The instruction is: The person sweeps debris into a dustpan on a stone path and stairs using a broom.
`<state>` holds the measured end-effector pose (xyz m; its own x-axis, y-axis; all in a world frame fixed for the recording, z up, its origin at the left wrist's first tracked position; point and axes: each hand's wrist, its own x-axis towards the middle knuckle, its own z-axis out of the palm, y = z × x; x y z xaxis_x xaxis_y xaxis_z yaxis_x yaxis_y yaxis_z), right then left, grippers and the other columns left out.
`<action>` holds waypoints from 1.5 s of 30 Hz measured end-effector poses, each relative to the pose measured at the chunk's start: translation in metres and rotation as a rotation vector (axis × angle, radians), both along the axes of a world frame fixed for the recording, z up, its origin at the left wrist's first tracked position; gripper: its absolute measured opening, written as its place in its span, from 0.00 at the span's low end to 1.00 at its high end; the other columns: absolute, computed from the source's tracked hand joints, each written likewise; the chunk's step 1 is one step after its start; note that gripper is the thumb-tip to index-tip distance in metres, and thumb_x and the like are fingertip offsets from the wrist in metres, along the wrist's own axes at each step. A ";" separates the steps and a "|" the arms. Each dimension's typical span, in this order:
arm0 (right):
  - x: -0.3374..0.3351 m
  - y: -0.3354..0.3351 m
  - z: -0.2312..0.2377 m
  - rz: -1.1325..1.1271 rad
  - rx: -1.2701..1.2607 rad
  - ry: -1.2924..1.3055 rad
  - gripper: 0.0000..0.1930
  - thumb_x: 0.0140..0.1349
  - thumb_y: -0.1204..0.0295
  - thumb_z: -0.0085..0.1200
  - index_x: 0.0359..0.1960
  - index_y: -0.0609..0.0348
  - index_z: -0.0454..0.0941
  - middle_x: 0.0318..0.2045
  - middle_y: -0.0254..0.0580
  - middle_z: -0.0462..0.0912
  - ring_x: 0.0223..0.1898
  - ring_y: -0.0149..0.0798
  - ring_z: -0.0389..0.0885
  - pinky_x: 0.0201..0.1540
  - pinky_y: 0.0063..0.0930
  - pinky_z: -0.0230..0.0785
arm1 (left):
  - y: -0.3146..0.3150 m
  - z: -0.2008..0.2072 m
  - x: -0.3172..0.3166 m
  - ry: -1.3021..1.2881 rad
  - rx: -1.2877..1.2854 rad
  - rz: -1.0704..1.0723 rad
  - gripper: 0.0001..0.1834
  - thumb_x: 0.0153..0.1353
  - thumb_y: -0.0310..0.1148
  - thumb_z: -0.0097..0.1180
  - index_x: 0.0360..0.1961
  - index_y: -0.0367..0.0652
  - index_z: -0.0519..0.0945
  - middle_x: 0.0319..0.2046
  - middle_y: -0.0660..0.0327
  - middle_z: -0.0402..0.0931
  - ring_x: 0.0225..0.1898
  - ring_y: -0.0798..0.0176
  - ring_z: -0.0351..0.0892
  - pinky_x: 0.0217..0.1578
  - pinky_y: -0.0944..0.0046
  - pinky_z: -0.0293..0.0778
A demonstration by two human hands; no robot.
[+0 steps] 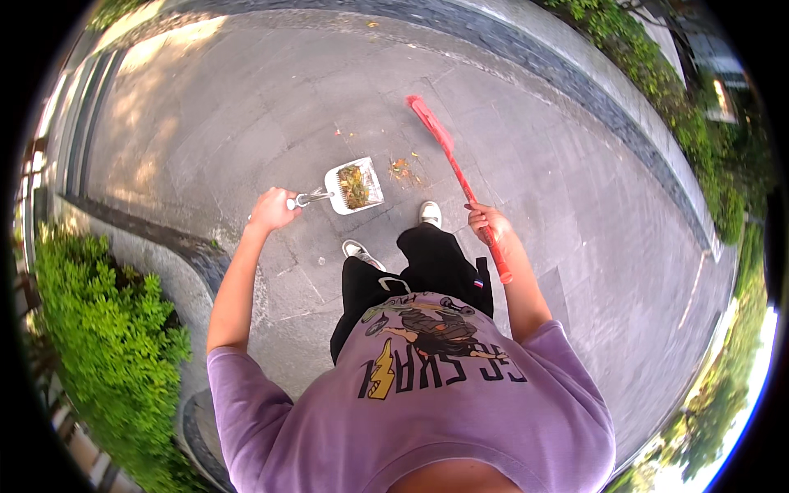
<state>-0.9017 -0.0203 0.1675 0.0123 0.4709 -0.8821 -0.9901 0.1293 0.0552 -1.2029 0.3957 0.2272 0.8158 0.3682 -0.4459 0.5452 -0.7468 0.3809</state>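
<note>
My left hand (274, 209) is closed round the handle end of a white long-handled dustpan (338, 203). A heap of dry leaves (353, 187) lies in its pan, whose open edge faces right. Just beyond that edge, a small scatter of leaves (401, 169) rests on the paving. In my right hand (489, 222) is the red shaft of a broom (460, 174), with fingers wrapped round it near its upper end. The red broom head (429, 121) points away and to the left, past the scattered leaves and apart from them.
Grey stone paving (567, 189) surrounds my feet, with a white shoe (430, 214) near the leaf scatter. A low curved kerb (177, 246) and a green bush (107, 353) stand at left. A long stone ledge (567, 78) with hedging (649, 90) curves along the far right.
</note>
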 end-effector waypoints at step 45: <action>-0.202 0.327 -0.115 0.171 -0.701 -0.383 0.06 0.59 0.81 0.36 0.33 0.70 0.67 0.14 0.42 0.68 0.11 0.37 0.67 0.10 0.33 0.62 | 0.183 -0.049 0.145 0.099 -0.154 -0.394 0.15 0.52 0.38 0.59 0.38 0.41 0.81 0.28 0.47 0.81 0.33 0.45 0.82 0.36 0.50 0.78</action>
